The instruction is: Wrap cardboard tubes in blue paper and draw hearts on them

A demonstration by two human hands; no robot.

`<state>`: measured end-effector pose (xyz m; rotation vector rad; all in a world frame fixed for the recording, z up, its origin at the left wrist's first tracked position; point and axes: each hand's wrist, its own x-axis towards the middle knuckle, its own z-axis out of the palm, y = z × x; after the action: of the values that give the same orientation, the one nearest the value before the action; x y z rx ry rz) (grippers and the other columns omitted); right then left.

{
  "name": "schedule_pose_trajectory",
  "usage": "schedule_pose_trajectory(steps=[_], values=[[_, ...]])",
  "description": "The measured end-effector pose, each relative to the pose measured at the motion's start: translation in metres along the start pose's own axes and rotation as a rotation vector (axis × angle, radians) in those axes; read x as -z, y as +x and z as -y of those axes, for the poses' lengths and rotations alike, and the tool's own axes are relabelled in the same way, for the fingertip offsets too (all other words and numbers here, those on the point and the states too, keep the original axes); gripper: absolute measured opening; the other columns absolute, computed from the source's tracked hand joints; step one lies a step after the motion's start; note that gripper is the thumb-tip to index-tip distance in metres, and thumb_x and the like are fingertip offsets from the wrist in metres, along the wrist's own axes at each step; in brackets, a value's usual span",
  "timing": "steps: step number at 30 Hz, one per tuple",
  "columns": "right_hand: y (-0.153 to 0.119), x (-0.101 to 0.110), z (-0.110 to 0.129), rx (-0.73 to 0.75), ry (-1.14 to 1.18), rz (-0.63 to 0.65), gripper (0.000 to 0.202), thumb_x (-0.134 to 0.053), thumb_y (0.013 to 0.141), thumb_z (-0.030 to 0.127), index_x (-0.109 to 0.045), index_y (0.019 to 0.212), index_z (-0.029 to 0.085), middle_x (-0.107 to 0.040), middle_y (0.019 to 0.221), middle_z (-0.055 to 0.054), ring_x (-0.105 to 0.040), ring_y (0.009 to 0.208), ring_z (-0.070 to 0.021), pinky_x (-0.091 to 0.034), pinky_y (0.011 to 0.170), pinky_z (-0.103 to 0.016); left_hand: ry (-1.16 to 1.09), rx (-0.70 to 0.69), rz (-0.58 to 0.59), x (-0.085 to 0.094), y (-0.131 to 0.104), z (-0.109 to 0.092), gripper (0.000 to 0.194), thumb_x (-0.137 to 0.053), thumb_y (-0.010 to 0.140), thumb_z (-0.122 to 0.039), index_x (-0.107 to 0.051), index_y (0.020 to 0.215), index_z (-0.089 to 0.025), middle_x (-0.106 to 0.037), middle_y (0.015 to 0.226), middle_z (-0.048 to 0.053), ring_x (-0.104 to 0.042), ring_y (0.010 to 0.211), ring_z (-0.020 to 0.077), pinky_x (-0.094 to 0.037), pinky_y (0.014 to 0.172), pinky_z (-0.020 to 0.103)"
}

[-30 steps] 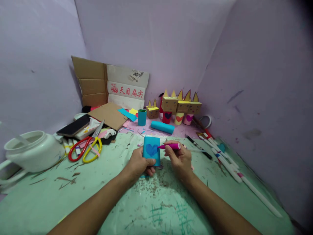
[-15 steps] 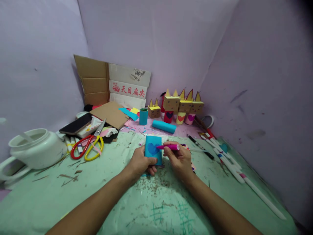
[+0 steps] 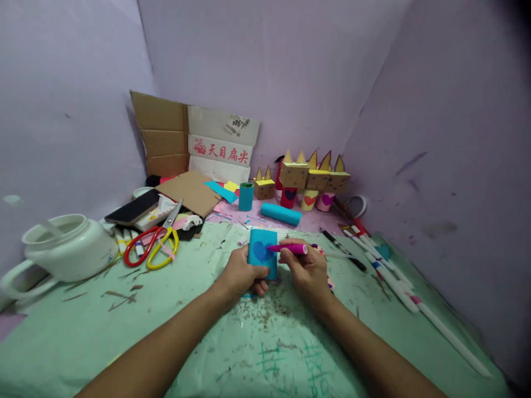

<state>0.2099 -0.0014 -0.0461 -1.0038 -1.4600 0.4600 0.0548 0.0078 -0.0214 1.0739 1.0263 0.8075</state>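
Observation:
My left hand (image 3: 243,272) is closed around the lower left side of a blue paper tube (image 3: 263,269), which looks somewhat flattened and faces me. A darker blue heart (image 3: 262,251) shows on its front. In my right hand (image 3: 307,271), a magenta marker (image 3: 292,249) is pinched between thumb and fingers. The marker's pointed end meets the heart's right part, where it hides the surface. Small colourful paper bits lie partly hidden behind my right hand.
At left are a white pot (image 3: 66,251), scissors (image 3: 160,237) and a phone (image 3: 135,209). Behind stand blue tubes (image 3: 246,197) and cardboard figures (image 3: 294,177) with pointed ears. Several markers (image 3: 390,282) and a black pen (image 3: 344,250) lie at right on the green cover (image 3: 186,337).
The whole view has shifted slightly to the right in the frame. Both hands keep their holds, and the marker's tip stays at the heart.

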Motion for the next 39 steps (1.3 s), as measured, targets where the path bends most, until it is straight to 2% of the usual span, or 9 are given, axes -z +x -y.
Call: schedule_pose_trajectory(steps=[5, 10, 15, 20, 30, 35, 39], values=[[0.0005, 0.0000, 0.0010, 0.003, 0.020, -0.072, 0.010, -0.062, 0.086, 0.030, -0.067, 0.090, 0.022, -0.069, 0.084, -0.003, -0.063, 0.058, -0.0144, -0.053, 0.056, -0.030, 0.002, 0.017, -0.009, -0.0002, -0.0006, -0.0013, 0.027, -0.065, 0.063, -0.009, -0.052, 0.086, -0.015, -0.058, 0.040, -0.002, -0.053, 0.031, 0.0131, -0.042, 0.034, 0.019], [0.0016, -0.0009, 0.0000, 0.004, -0.001, -0.003, 0.009, -0.062, 0.086, 0.028, -0.068, 0.090, 0.022, -0.068, 0.083, -0.002, -0.064, 0.060, -0.0143, -0.052, 0.057, -0.029, 0.012, 0.020, -0.013, -0.0008, -0.0015, -0.0017, 0.028, -0.061, 0.063, -0.007, -0.052, 0.088, -0.014, -0.059, 0.040, -0.001, -0.053, 0.031, 0.0137, -0.043, 0.034, 0.020], [0.0012, -0.0004, 0.0005, 0.000, 0.038, -0.045, 0.009, -0.063, 0.086, 0.029, -0.067, 0.090, 0.021, -0.068, 0.086, -0.003, -0.063, 0.059, -0.0140, -0.053, 0.056, -0.029, 0.014, 0.023, -0.010, -0.0014, -0.0023, -0.0030, 0.028, -0.060, 0.062, -0.008, -0.051, 0.087, -0.015, -0.058, 0.039, -0.002, -0.053, 0.031, 0.0135, -0.042, 0.034, 0.020], [0.0009, 0.0004, 0.0009, 0.014, 0.008, 0.000, 0.009, -0.062, 0.087, 0.027, -0.068, 0.089, 0.022, -0.068, 0.083, -0.002, -0.063, 0.060, -0.0143, -0.052, 0.057, -0.029, 0.024, 0.020, -0.010, -0.0012, -0.0018, -0.0031, 0.028, -0.060, 0.063, -0.008, -0.050, 0.087, -0.015, -0.058, 0.038, -0.002, -0.053, 0.031, 0.0135, -0.043, 0.034, 0.020], [0.0016, 0.0030, 0.0004, 0.042, -0.020, -0.023, 0.007, -0.061, 0.087, 0.025, -0.066, 0.090, 0.021, -0.066, 0.083, -0.002, -0.063, 0.061, -0.0139, -0.052, 0.058, -0.029, 0.024, 0.010, -0.001, -0.0009, -0.0021, -0.0026, 0.028, -0.060, 0.063, -0.006, -0.050, 0.087, -0.015, -0.058, 0.039, -0.003, -0.054, 0.032, 0.0138, -0.044, 0.034, 0.021], [0.0004, 0.0009, 0.0054, 0.036, 0.054, -0.046, 0.007, -0.061, 0.087, 0.025, -0.066, 0.091, 0.022, -0.068, 0.083, -0.002, -0.062, 0.059, -0.0141, -0.052, 0.057, -0.029, 0.020, 0.013, 0.001, -0.0012, -0.0011, -0.0019, 0.027, -0.060, 0.063, -0.006, -0.050, 0.087, -0.014, -0.060, 0.041, -0.001, -0.055, 0.033, 0.0144, -0.044, 0.033, 0.020], [-0.0014, -0.0046, 0.0038, 0.042, 0.050, 0.006, 0.010, -0.063, 0.086, 0.025, -0.069, 0.094, 0.024, -0.071, 0.087, -0.004, -0.068, 0.074, -0.0194, -0.052, 0.060, -0.031, 0.012, 0.009, 0.020, -0.0010, 0.0013, -0.0006, 0.030, -0.061, 0.063, -0.005, -0.051, 0.090, -0.014, -0.062, 0.044, -0.001, -0.055, 0.033, 0.0145, -0.043, 0.031, 0.020]])
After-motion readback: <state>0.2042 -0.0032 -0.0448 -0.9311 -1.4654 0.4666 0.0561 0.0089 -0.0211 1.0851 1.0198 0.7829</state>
